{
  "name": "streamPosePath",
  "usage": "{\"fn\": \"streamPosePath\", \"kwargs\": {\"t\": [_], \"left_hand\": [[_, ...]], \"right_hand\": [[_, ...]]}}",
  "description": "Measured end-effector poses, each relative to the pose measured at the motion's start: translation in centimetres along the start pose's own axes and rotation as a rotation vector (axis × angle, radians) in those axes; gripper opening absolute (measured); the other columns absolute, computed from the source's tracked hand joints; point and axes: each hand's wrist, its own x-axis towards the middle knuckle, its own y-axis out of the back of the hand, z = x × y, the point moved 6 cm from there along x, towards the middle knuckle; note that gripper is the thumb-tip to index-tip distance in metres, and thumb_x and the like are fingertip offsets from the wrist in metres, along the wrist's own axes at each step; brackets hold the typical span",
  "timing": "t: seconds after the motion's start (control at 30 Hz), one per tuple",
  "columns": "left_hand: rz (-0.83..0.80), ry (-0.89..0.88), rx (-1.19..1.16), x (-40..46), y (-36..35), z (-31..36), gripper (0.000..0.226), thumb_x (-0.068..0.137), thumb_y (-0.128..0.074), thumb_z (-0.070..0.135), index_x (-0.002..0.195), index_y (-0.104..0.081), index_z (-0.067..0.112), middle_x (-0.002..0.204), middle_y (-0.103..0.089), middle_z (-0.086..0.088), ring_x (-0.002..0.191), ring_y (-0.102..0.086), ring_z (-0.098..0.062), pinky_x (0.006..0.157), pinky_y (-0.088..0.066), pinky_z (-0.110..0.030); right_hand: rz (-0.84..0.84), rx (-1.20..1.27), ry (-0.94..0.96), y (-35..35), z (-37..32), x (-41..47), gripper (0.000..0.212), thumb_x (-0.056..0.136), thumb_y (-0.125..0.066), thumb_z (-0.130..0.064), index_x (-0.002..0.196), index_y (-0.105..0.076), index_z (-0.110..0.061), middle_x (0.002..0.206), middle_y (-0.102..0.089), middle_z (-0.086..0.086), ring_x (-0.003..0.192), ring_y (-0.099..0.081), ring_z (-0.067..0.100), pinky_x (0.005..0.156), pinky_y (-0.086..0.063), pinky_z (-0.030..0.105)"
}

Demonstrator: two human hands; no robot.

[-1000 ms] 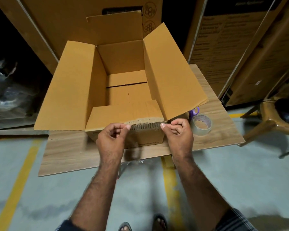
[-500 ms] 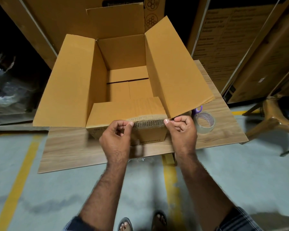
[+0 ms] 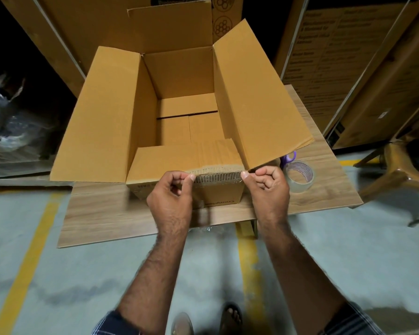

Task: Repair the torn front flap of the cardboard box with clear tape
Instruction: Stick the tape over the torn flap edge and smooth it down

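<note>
The cardboard box [image 3: 179,112] stands open on the low wooden table [image 3: 102,213], pulled up to the near edge, probably so the front flap [image 3: 179,158] is right under the person's hands. That flap folds inward over the opening, and along its near edge the paper skin is gone, baring a strip of ragged corrugation between the two thumbs. The left hand [image 3: 171,197] and right hand [image 3: 267,187] sit at either end of this strip, each grip closed in a thumb-and-forefinger pinch. What they appear to hold is a length of clear tape [image 3: 218,181] stretched taut across the tear; a faint sheen shows there, though the film itself is hard to make out. Holding it tight at both ends would keep it from wrinkling or sticking to itself as it goes down. The tape roll [image 3: 300,176] lies on the table just beside the right hand, with purple-handled scissors [image 3: 288,158] behind it, both near for another piece. The side flaps splay outward, clear of the work
</note>
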Motion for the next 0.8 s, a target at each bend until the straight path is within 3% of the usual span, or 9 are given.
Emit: {"fn": "streamPosePath", "kwargs": {"t": [0.1, 0.27, 0.47, 0.7, 0.8], "left_hand": [[0.013, 0.023, 0.005, 0.1, -0.1, -0.1, 0.013, 0.084, -0.082, 0.026, 0.08, -0.071, 0.03, 0.072, -0.069, 0.015, 0.065, -0.059, -0.003, 0.068, -0.058, -0.029], [0.023, 0.01, 0.031, 0.1, -0.3, 0.0, 0.011, 0.084, -0.082, 0.03, 0.08, -0.072, 0.029, 0.072, -0.071, 0.015, 0.065, -0.063, -0.006, 0.068, -0.06, -0.036], [0.02, -0.056, 0.098, 0.1, -0.3, -0.2, 0.015, 0.082, -0.07, 0.054, 0.09, -0.066, 0.042, 0.074, -0.07, 0.021, 0.073, -0.066, -0.005, 0.079, -0.058, -0.053], [0.06, -0.042, 0.147, 0.2, 0.3, -0.8, 0.038, 0.077, -0.07, 0.064, 0.098, -0.054, 0.036, 0.065, -0.065, 0.015, 0.068, -0.066, -0.009, 0.08, -0.057, -0.053], [0.053, -0.031, 0.155, 0.3, 0.6, -1.0, 0.038, 0.078, -0.079, 0.054, 0.092, -0.055, 0.028, 0.064, -0.062, 0.015, 0.065, -0.065, -0.011, 0.073, -0.059, -0.049]], "right_hand": [[0.011, -0.04, -0.005, 0.0, 0.1, 0.2, 0.028, 0.08, -0.086, -0.014, 0.092, -0.061, -0.015, 0.083, -0.077, 0.003, 0.077, -0.073, 0.011, 0.077, -0.06, 0.025], [0.039, -0.068, -0.026, 0.1, 0.4, 0.4, 0.03, 0.078, -0.089, -0.018, 0.089, -0.061, -0.02, 0.081, -0.078, 0.003, 0.075, -0.074, 0.012, 0.074, -0.059, 0.025], [0.056, -0.097, -0.01, -0.1, -0.1, 0.3, 0.031, 0.078, -0.089, -0.017, 0.092, -0.061, -0.012, 0.079, -0.077, 0.0, 0.068, -0.07, 0.003, 0.067, -0.054, 0.015], [0.108, -0.231, 0.03, 0.4, -0.3, 0.6, 0.036, 0.073, -0.092, -0.031, 0.085, -0.062, -0.017, 0.073, -0.07, -0.003, 0.057, -0.06, -0.004, 0.059, -0.05, 0.011], [0.109, -0.334, 0.082, 0.6, -0.7, 0.5, 0.036, 0.075, -0.09, -0.038, 0.083, -0.062, -0.017, 0.069, -0.066, -0.006, 0.054, -0.057, -0.005, 0.056, -0.048, 0.009]]}}
